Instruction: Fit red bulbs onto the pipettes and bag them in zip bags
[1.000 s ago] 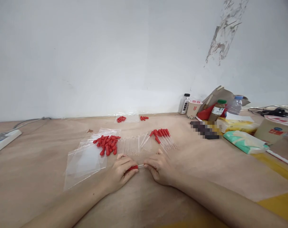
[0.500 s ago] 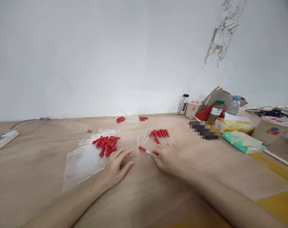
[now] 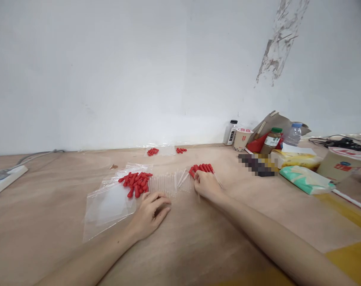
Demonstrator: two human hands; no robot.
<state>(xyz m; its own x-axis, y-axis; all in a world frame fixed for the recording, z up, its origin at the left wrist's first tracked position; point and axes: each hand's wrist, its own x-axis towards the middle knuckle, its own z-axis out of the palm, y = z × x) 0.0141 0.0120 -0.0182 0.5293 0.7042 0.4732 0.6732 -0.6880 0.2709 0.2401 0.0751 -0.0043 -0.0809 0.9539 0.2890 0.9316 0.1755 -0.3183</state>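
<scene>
Reaching over the bench [image 3: 180,250], your right hand [image 3: 208,184] has narrowed fingers at a row of at least six red-bulbed droppers [image 3: 204,167]; whether they grip one, you cannot tell. Your left hand [image 3: 152,210], fingers loosely parted, rests near one heap of uncountable red bulbs [image 3: 136,183]. Two smaller bulb clusters [image 3: 152,151] lie beyond.
</scene>
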